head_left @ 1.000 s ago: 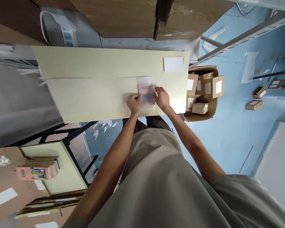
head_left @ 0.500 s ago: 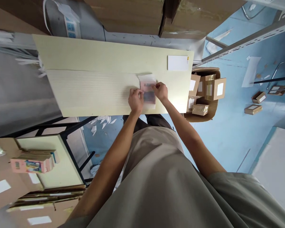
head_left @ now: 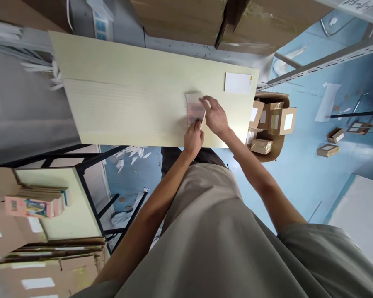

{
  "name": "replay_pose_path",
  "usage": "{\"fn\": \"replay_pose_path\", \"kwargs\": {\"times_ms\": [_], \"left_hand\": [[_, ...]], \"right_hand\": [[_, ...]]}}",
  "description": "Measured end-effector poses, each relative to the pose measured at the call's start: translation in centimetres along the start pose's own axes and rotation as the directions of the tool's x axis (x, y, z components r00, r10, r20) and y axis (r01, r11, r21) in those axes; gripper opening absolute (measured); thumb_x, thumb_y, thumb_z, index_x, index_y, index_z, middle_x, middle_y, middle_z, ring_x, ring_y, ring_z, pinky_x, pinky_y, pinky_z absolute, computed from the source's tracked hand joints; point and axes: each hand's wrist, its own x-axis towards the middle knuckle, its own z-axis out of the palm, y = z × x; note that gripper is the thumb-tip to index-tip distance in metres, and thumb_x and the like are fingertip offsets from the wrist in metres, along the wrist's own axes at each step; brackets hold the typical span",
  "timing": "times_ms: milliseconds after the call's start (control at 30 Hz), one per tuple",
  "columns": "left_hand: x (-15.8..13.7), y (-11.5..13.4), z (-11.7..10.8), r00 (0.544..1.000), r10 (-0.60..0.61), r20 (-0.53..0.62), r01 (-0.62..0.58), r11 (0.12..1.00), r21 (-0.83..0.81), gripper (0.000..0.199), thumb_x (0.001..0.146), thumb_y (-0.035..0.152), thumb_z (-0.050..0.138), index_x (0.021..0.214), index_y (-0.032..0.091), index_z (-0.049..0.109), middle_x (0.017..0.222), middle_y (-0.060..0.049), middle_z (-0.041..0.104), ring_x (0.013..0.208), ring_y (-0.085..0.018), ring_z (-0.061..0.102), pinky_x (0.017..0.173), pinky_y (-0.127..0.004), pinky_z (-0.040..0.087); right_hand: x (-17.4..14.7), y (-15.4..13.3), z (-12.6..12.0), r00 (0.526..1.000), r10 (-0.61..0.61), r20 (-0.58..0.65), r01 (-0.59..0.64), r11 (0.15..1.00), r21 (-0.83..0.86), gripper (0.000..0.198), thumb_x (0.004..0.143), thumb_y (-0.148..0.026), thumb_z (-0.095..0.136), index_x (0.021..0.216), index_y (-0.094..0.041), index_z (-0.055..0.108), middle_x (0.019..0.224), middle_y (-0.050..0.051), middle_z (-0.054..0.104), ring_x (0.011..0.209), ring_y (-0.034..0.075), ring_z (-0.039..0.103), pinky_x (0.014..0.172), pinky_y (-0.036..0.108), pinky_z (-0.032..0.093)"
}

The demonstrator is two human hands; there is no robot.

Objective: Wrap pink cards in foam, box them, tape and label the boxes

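Light's pretty soft and even, brightest on the cream tabletop [head_left: 136,62], with the top-left corner kinda murky. Faint shadow just left of the pink packet [head_left: 195,109], whose print is too mushy to read. Pale glare on the blue floor [head_left: 301,178]. Right hand [head_left: 216,116] looks smeary, and the wide lens stretches the edges.

Tabletop [head_left: 121,62] lies open leftward; large cartons [head_left: 180,20] block the far side.

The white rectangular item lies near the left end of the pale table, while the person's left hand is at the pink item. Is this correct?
Not quite: the white rectangular item lies near the right end of the pale table, as the head view shows. The left hand is indeed at the pink item.
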Motion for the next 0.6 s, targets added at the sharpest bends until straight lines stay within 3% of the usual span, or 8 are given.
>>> {"fn": "replay_pose_path", "kwargs": {"times_ms": [67,167,267,367,500,600], "left_hand": [[-0.2,0.0,-0.2,1.000,0.021,-0.010,-0.021,1.000,-0.005,0.058,0.106,0.013,0.050,0.163,0.019,0.059,0.169,-0.019,0.061,0.153,-0.036,0.063,0.121,-0.049,0.059],[-0.7,0.0,-0.5,0.999,0.026,-0.038,-0.028,0.998,-0.056,0.055,0.109,0.016,0.051,0.162,0.021,0.061,0.166,-0.018,0.064,0.146,-0.034,0.069,0.118,-0.045,0.060],[-1.5,-0.1,-0.7,0.997,0.001,-0.080,-0.012,0.989,-0.145,0.047,0.111,0.020,0.052,0.156,0.022,0.067,0.154,-0.016,0.074,0.134,-0.031,0.076,0.112,-0.040,0.061],[-2.4,-0.4,-1.0,0.981,-0.120,-0.155,0.072,0.957,-0.281,0.034,0.113,0.032,0.056,0.135,0.020,0.079,0.132,-0.016,0.084,0.118,-0.030,0.081,0.104,-0.037,0.061],[-3.6,-1.3,-1.2,0.909,-0.351,-0.226,0.203,0.844,-0.496,0.043,0.112,0.058,0.060,0.110,0.021,0.083,0.107,-0.012,0.086,0.107,-0.029,0.081,0.097,-0.036,0.061],[-4.1,-2.4,-1.1,0.847,-0.487,-0.212,0.255,0.723,-0.643,0.055,0.108,0.071,0.061,0.106,0.020,0.082,0.098,-0.012,0.084,0.106,-0.030,0.080,0.094,-0.039,0.064]], "right_hand": [[0.4,0.2,-1.1,0.962,-0.208,0.175,0.221,0.973,-0.059,0.050,0.113,-0.018,0.040,0.157,-0.024,0.063,0.177,0.009,0.054,0.174,0.029,0.036,0.141,0.058,0.035],[2.1,1.1,-2.2,0.893,-0.301,0.333,0.351,0.931,-0.102,0.049,0.111,-0.018,0.046,0.154,-0.027,0.069,0.175,0.004,0.058,0.174,0.028,0.037,0.144,0.059,0.029],[4.2,2.1,-3.3,0.878,-0.280,0.388,0.361,0.919,-0.155,0.042,0.112,-0.025,0.054,0.149,-0.026,0.074,0.166,0.005,0.066,0.167,0.032,0.046,0.140,0.061,0.033],[5.8,2.2,-4.6,0.872,-0.261,0.414,0.357,0.918,-0.173,0.038,0.111,-0.039,0.065,0.143,-0.022,0.078,0.155,0.012,0.073,0.155,0.036,0.056,0.132,0.060,0.041],[7.3,0.5,-5.7,0.872,-0.238,0.427,0.327,0.933,-0.148,0.049,0.104,-0.059,0.077,0.137,-0.023,0.079,0.141,0.013,0.076,0.140,0.037,0.061,0.122,0.055,0.046],[8.6,-1.2,-5.2,0.872,-0.228,0.433,0.306,0.945,-0.119,0.055,0.098,-0.063,0.082,0.138,-0.024,0.078,0.139,0.012,0.076,0.134,0.037,0.064,0.117,0.051,0.049]]}}
